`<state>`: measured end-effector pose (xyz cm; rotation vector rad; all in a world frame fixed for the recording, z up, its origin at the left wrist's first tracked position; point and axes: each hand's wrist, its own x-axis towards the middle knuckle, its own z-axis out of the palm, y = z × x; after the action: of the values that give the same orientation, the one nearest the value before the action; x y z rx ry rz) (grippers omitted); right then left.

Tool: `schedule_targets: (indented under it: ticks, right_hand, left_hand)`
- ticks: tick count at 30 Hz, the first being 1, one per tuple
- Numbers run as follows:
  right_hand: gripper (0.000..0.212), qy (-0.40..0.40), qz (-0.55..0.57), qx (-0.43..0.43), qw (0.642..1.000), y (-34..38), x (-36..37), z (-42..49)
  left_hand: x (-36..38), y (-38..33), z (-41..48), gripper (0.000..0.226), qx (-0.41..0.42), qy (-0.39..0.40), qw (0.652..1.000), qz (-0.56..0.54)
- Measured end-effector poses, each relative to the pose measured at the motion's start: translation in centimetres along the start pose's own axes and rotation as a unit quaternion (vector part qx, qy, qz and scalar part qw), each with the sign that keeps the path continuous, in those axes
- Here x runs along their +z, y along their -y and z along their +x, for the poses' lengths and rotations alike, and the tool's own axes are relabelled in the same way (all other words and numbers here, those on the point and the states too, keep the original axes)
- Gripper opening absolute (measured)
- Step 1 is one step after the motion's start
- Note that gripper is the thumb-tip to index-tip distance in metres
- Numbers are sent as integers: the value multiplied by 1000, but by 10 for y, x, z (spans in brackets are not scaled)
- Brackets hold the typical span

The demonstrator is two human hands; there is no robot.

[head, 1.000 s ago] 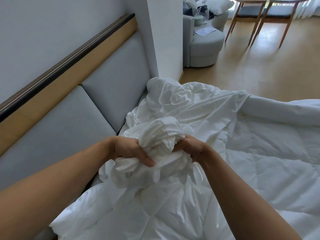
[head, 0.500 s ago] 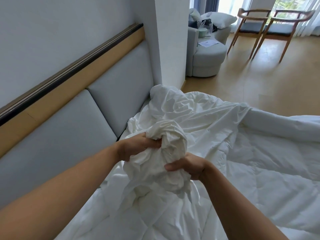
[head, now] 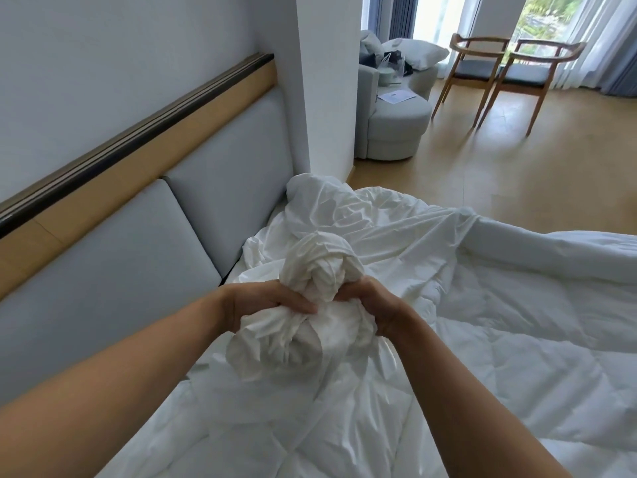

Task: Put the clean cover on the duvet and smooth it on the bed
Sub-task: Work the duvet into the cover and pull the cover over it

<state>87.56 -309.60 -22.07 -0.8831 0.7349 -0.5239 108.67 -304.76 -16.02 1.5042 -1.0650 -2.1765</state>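
Bedroom, white bedding against grey padded headboard [head: 224,201]. Left hand [head: 267,305] and right hand [head: 374,307] both clenched round bunched cover [head: 319,267], fists level, wad raised just above quilted duvet [head: 517,357]. Rest of cover trails crumpled toward far left corner by headboard. Step, likely: gathering cover to find corner or opening; duvet looks not yet inside. Next move calls for locating opening, shaking fabric loose. Half second earlier left hand sat higher, right lower; now side by side.
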Motion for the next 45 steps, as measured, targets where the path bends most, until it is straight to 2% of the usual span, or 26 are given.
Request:
schedule_targets:
  ticks: [3, 6, 8, 10, 13, 15, 21, 24, 26, 27, 30, 31, 33, 35, 37, 42, 43, 45]
  right_hand:
    - [43, -4, -22, 8, 1000, 1, 1, 0]
    - [38, 9, -59, 23, 998, 6, 7, -6]
    - [39, 25, -78, 36, 996, 7, 7, -9]
    - [41, 69, -96, 61, 991, 8, 4, -12]
    - [41, 170, -189, 115, 960, 6, 7, -12]
    - [40, 180, -237, 124, 947, 4, 12, -11]
    - [36, 141, -74, 62, 985, -10, 13, -10]
    - [55, 130, -22, 39, 991, -15, 2, -8]
    - [68, 124, -5, 28, 992, -16, -6, -6]
    - [67, 129, -4, 21, 991, -16, -9, -5]
    - [35, 125, -13, 11, 992, -13, -17, -3]
    - [34, 122, -19, 10, 992, -12, -19, -3]
    - [36, 125, -28, 7, 992, -10, -22, -1]
    - [36, 130, -30, 3, 991, -7, -22, -1]
    - [35, 131, -24, 1, 991, -4, -24, 0]
    - [41, 119, -24, 19, 992, 9, -30, -1]
    - [48, 123, -36, 29, 991, 11, -27, -2]
    - [68, 145, -67, 53, 986, 12, -16, -2]
  left_hand:
    - [-4, 1, -11, 33, -73, 20, 995, 65]
    - [-5, -2, -20, 26, -109, 14, 982, 156]
    - [-5, -4, -23, 22, -81, -3, 986, 144]
    - [-4, -5, -22, 24, -17, -38, 995, 87]
    - [-4, 1, -15, 34, 73, -85, 993, 33]
    - [-3, 7, -10, 39, 102, -103, 989, 8]
    - [4, 9, -5, 35, 145, -148, 978, -34]
    - [11, 16, -6, 39, 126, -143, 982, -14]
    - [17, 25, -5, 47, 80, -118, 990, -10]
    - [20, 29, -4, 50, 48, -96, 994, -21]
    - [26, 34, -2, 48, -21, -28, 998, -47]
    - [30, 31, -3, 41, -41, -15, 999, -33]
    - [38, 24, -8, 12, -70, 3, 998, -2]
    - [37, 18, -12, 20, -87, 5, 996, 14]
    - [36, 13, -15, 13, -92, 6, 996, 10]
    - [10, 11, -5, 66, 35, -50, 997, -56]
    - [7, 11, -3, 68, 67, -57, 993, -82]
    - [12, 8, -1, 41, 135, -54, 980, -132]
